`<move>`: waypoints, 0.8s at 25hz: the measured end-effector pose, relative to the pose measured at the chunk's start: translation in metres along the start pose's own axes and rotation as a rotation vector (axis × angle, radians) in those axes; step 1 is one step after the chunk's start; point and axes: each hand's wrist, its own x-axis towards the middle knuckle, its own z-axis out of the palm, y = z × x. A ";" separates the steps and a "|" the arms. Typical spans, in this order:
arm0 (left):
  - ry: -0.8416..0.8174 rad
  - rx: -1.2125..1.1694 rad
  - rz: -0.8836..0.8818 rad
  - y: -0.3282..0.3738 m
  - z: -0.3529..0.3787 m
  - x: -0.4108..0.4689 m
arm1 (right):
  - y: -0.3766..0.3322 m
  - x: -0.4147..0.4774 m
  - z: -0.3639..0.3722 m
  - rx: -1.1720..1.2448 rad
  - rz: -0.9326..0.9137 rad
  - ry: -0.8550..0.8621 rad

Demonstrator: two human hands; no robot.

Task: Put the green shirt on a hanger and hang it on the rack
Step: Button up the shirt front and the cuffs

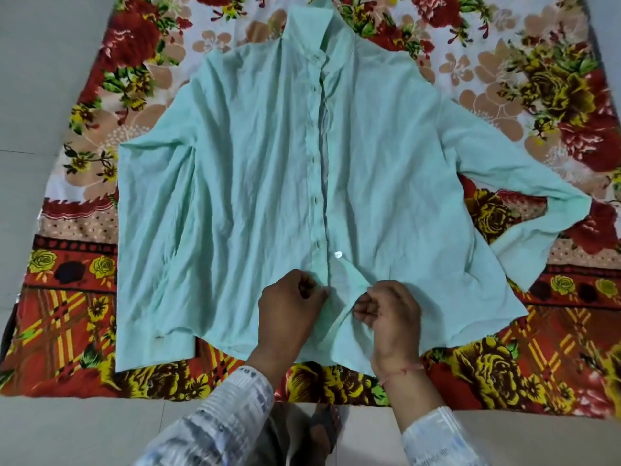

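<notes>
1. The green shirt [255,183] is lying front up and spread flat on a floral sheet [554,95], which is itself lying on a pale floor [40,79].
2. Its collar [312,21] is pointing toward the sheet's far edge, and its hem is lying close to the near edge, just in front of the person.
3. The sleeve on the left side is lying folded down along the shirt's body, its cuff [154,348] resting near the sheet's near edge.
4. The sleeve on the right side is stretching out toward the sheet's right edge, bending back so its cuff [524,253] is lying below it.
5. The placket is running down the middle with most buttons closed; one white button [337,254] is showing undone low on the front.
6. The left hand [289,307] is pinching the left front edge near the hem, its grip closed on the cloth.
7. The right hand [389,314] is pinching the right front edge just beside it, its grip also closed on the shirt, lifting a small fold.
8. The two hands are working close together but are not touching.
9. A thin thread band [400,373] is circling the right wrist, and patterned pale sleeves [218,422] are covering both forearms.
</notes>
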 end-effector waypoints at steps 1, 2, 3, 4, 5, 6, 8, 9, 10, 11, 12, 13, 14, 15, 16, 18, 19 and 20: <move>0.024 0.066 0.039 0.000 0.002 0.001 | -0.002 -0.002 -0.004 -0.104 -0.199 0.043; 0.040 0.115 0.074 0.001 0.003 0.002 | -0.003 -0.006 -0.006 -0.286 -0.396 0.017; 0.041 0.154 0.099 0.001 0.004 0.003 | -0.002 -0.009 -0.002 -0.459 -0.528 -0.060; 0.037 0.182 0.115 0.003 0.003 0.005 | -0.001 -0.009 0.005 -0.589 -0.537 -0.158; 0.026 0.188 0.118 0.003 0.002 0.007 | 0.001 -0.007 0.012 -0.643 -0.453 -0.245; 0.013 0.156 0.110 0.002 0.000 0.007 | 0.004 -0.002 0.018 -0.674 -0.347 -0.278; -0.033 -0.014 0.050 -0.002 -0.005 0.005 | 0.006 0.009 0.025 -0.715 -0.247 -0.257; -0.076 -0.159 -0.008 -0.004 -0.010 0.005 | 0.008 0.014 0.026 -0.711 -0.218 -0.238; -0.122 -0.318 -0.072 -0.007 -0.014 0.006 | 0.009 0.017 0.027 -0.690 -0.185 -0.227; -0.158 -0.466 -0.135 -0.010 -0.019 0.006 | 0.008 0.018 0.028 -0.669 -0.165 -0.217; -0.189 -0.590 -0.191 -0.010 -0.025 0.005 | 0.008 0.016 0.029 -0.663 -0.176 -0.197; -0.215 -0.672 -0.227 -0.012 -0.030 0.005 | 0.009 0.014 0.030 -0.686 -0.237 -0.164; -0.245 -0.721 -0.245 -0.013 -0.035 0.005 | 0.011 0.010 0.032 -0.723 -0.340 -0.130; -0.280 -0.750 -0.246 -0.014 -0.039 0.005 | 0.012 0.006 0.034 -0.752 -0.455 -0.107; -0.315 -0.765 -0.240 -0.015 -0.042 0.004 | 0.014 0.002 0.037 -0.749 -0.535 -0.109; -0.361 -0.768 -0.215 -0.017 -0.045 0.005 | 0.015 -0.006 0.042 -0.647 -0.489 -0.180; -0.374 -0.759 -0.199 -0.017 -0.046 0.005 | 0.016 -0.008 0.044 -0.585 -0.405 -0.219; -0.383 -0.750 -0.186 -0.018 -0.046 0.005 | 0.018 -0.009 0.044 -0.535 -0.336 -0.248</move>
